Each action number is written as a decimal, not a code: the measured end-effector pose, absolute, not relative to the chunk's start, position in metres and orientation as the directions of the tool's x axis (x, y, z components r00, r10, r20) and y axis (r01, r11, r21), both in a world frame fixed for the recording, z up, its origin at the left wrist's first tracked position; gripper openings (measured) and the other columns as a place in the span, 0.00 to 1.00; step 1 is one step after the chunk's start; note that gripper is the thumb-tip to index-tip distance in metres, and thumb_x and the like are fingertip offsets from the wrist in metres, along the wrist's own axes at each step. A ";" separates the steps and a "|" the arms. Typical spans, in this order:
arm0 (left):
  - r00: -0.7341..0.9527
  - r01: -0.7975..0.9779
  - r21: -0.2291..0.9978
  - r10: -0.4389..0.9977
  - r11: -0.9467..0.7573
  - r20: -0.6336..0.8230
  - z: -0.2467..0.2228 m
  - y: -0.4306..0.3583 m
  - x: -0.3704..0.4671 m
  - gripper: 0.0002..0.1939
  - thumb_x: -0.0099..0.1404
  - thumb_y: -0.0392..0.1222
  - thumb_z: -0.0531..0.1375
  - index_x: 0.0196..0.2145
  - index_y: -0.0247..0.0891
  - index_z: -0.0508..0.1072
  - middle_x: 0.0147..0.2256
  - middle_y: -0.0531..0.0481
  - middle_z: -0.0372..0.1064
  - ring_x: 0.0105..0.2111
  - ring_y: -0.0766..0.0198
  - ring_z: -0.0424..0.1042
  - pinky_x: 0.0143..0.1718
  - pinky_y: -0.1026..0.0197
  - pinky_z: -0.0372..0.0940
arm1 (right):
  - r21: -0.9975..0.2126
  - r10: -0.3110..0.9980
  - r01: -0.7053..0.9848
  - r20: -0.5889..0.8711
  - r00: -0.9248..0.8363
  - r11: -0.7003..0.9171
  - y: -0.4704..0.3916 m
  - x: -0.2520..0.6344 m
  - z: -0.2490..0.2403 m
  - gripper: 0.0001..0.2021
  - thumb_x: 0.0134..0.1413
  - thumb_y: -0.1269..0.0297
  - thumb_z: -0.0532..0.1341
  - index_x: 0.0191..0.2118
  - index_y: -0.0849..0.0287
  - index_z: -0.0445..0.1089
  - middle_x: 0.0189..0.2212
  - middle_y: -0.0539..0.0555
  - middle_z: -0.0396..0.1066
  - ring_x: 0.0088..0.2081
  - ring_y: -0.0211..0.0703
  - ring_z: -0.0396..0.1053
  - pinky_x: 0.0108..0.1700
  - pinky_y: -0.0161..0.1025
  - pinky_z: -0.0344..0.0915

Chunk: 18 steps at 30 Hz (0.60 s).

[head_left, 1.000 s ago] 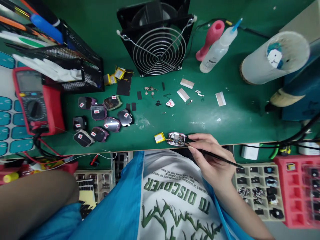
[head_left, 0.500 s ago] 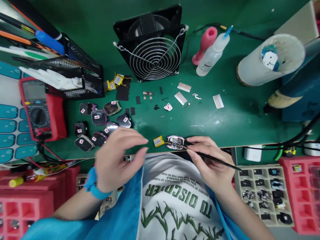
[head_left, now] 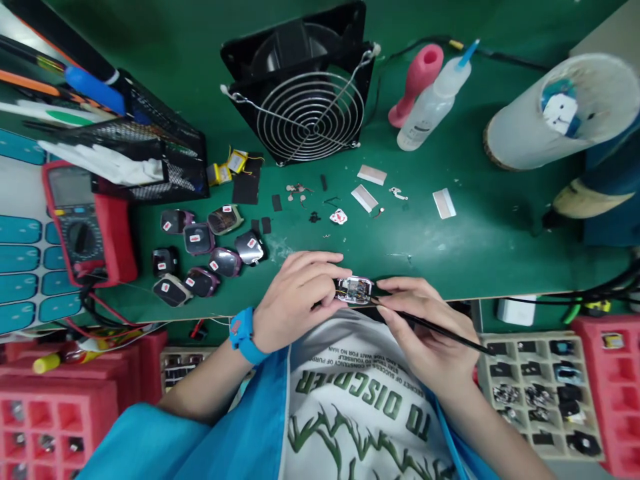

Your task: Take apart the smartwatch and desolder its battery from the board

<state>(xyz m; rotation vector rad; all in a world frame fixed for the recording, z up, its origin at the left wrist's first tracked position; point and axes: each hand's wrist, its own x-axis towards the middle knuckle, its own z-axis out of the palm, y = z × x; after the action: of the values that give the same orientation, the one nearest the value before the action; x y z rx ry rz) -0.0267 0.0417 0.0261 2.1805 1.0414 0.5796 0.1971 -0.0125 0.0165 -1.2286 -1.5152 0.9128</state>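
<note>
A small open watch case [head_left: 355,291] with wires and electronics inside lies at the bench's front edge. My left hand [head_left: 305,287] is closed around its left end, index finger at the upper corner and thumb at the lower one. The yellow battery wired to the case is hidden by these fingers. My right hand [head_left: 430,327] is closed on slim black tweezers [head_left: 447,335], whose tip reaches the right side of the case. Its index finger rests near the case's upper right edge.
Several watch units [head_left: 226,261] with arrow stickers lie at left, near a red multimeter [head_left: 83,227] and a mesh pen holder [head_left: 175,153]. Behind stand a fan [head_left: 310,120], a dropper bottle [head_left: 433,107] and a white cylinder [head_left: 530,127]. Small parts [head_left: 339,217] lie mid-bench.
My left hand has moved right from beside the battery and closed at the case's left end, covering the battery. The right hand keeps the tweezers at the case.
</note>
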 end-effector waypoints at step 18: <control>0.610 0.486 0.709 0.779 -0.511 0.144 0.024 0.046 -0.028 0.19 0.68 0.37 0.67 0.24 0.39 0.63 0.45 0.52 0.80 0.55 0.56 0.74 0.53 0.51 0.64 | -0.943 0.977 0.258 0.207 -0.046 0.212 -0.013 0.197 0.016 0.14 0.57 0.79 0.67 0.45 0.54 0.78 0.34 0.52 0.81 0.44 0.49 0.79 0.46 0.50 0.76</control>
<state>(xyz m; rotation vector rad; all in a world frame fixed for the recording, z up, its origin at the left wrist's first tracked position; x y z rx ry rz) -0.0280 0.0462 0.0240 2.2045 0.9925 0.6033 0.1967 -0.0132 0.0162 -1.2245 -1.5068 0.9254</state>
